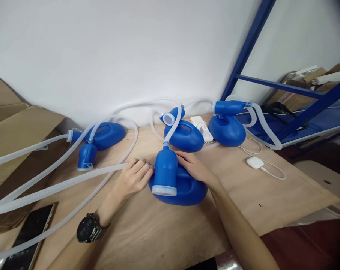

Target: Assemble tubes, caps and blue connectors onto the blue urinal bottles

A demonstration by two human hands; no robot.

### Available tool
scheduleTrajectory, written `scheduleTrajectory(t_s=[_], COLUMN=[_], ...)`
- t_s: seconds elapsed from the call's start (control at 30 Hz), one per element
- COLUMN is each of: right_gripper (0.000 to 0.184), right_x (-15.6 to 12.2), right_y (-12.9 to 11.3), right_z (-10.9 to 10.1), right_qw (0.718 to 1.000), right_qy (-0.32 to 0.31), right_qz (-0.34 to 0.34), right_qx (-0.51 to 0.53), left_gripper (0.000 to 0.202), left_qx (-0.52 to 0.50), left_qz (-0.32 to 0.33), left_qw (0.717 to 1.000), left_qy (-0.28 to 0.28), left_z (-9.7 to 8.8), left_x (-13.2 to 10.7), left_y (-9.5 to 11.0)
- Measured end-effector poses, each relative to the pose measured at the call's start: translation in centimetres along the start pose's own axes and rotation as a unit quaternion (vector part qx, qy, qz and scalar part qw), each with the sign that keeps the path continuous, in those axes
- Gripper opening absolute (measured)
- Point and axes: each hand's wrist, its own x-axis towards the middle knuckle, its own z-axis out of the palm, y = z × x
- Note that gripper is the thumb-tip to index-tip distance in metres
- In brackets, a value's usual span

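Fingertips [179,154] seemingly hidden behind blue bottle [166,172]

Phone [19,257] cut off at bottom

On the plywood desk [147,232]: front urinal bottle [178,189] between left hand [133,178] and right hand [194,167]; middle bottle [184,137] behind it; left bottle [108,135] and right bottle [227,130] to either side. Power strip [201,128] between middle and right bottles. Phone [26,240] at front-left of desk; cardboard box [18,150] beyond its left edge.
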Motion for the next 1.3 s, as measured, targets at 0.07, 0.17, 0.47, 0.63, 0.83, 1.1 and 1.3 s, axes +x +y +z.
scheduleTrajectory(t_s=[0.07, 0.17, 0.47, 0.63, 0.83, 1.1, 1.3], right_gripper=[0.044, 0.045, 0.063, 0.063, 0.072, 0.081, 0.081], right_x=[0.0, 0.0, -1.4, -1.1, -1.1, -1.4, -1.3], right_y=[0.0, -0.1, 0.0, 0.1, 0.2, -0.1, -0.5], right_z=[-0.1, -0.2, 0.1, 0.0, -0.2, -0.3, -0.1], right_qw=[1.0, 1.0, 0.998, 0.996, 0.997, 0.996, 1.0], right_qy=[-0.008, -0.015, -0.001, -0.032, -0.018, -0.043, -0.01], right_qz=[-0.006, -0.012, -0.056, -0.072, -0.04, -0.044, -0.021], right_qx=[0.004, 0.01, -0.002, -0.051, -0.058, -0.059, 0.019], left_gripper=[0.01, 0.015, 0.037, 0.045, 0.045, 0.037, 0.032], left_qx=[-0.059, -0.133, -0.304, -0.463, -0.434, -0.322, -0.425], left_qz=[-0.076, -0.216, -0.495, -0.532, -0.566, -0.498, -0.409], left_qw=[0.995, 0.961, 0.783, 0.646, 0.567, 0.805, 0.796], left_qy=[0.035, 0.106, 0.224, 0.293, 0.412, 0.015, -0.137], left_z=[0.6, 1.4, 1.4, 1.1, 0.4, -1.1, -0.7], left_x=[-0.2, -0.3, 0.7, 1.8, 1.5, -3.0, -2.5], left_y=[0.6, 1.5, 3.4, 3.9, -0.9, -6.9, -4.9])
